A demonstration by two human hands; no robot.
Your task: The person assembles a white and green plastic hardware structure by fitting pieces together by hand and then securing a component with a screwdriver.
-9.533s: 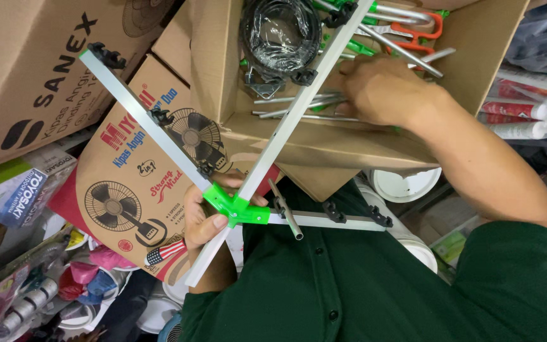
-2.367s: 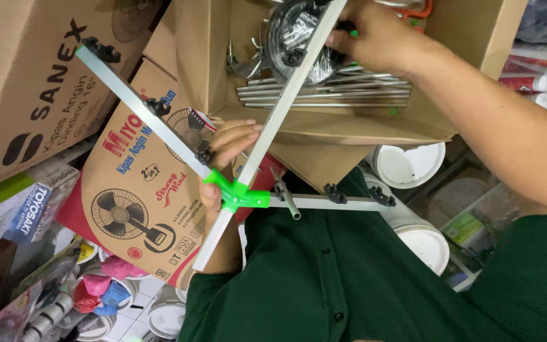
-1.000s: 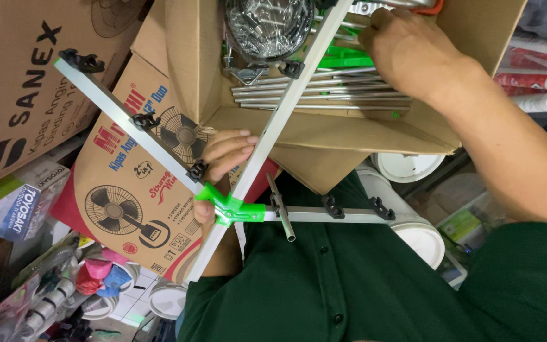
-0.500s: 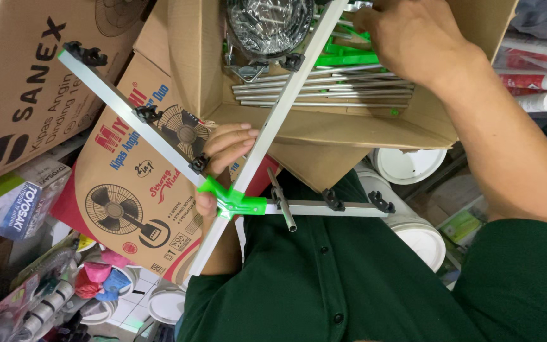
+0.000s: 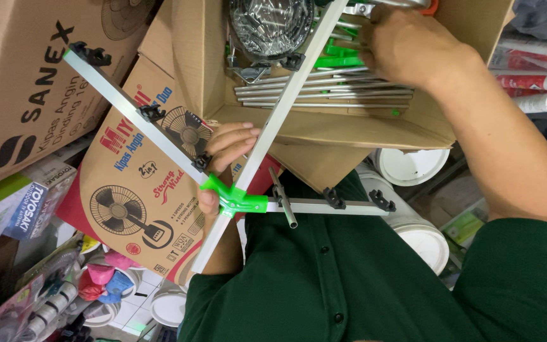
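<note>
My left hand (image 5: 226, 149) grips a green plastic hub (image 5: 238, 200) that joins three white bars (image 5: 140, 117) fitted with black clips. One long bar (image 5: 286, 101) runs up across an open cardboard box (image 5: 324, 133). A short metal rod (image 5: 283, 204) sticks out beside the hub. My right hand (image 5: 413, 44) reaches into the box, its fingers down among green plastic parts (image 5: 343, 56) above a bundle of metal rods (image 5: 324, 95). Whether it holds one is hidden.
A wire guard wrapped in plastic (image 5: 270, 25) lies at the back of the box. Cardboard fan cartons (image 5: 128, 196) lean at the left, and white buckets (image 5: 413, 166) stand at the right. Small packaged goods (image 5: 26, 202) crowd the lower left.
My right hand has moved from the rods up to the green parts at the box's far end. My left hand keeps its hold on the hub; the frame has barely shifted.
</note>
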